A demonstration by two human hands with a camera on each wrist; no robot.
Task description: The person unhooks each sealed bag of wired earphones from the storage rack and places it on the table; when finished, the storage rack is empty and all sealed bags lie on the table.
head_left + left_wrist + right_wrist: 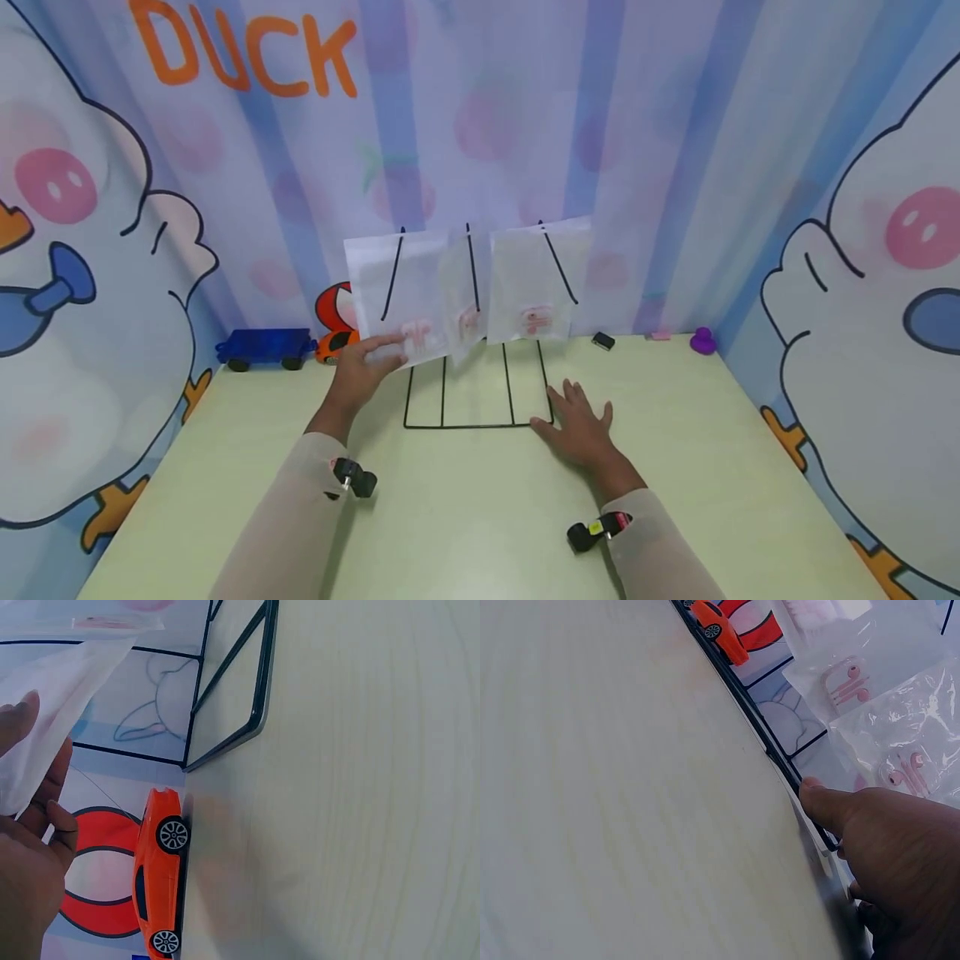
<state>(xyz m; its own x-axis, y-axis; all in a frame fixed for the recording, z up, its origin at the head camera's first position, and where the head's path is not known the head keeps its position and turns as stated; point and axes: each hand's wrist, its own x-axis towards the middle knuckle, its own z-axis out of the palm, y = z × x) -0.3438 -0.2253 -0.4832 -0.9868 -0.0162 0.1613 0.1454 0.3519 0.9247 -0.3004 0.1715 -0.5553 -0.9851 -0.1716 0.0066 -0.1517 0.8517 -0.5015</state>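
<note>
On the pale table (465, 517), a black wire rack (480, 427) is standing at the clock's centre; from its prongs the left bag (408, 287) is hanging at ten o'clock, the right bag (528, 275) at two. From eight o'clock the left hand (358, 379) is pinching the left bag's lower part; at four, the right hand (577, 425), fingers spread, is touching the rack's corner. At nine, a blue wagon (266, 344) is sitting beside an orange car (330, 350).
</note>
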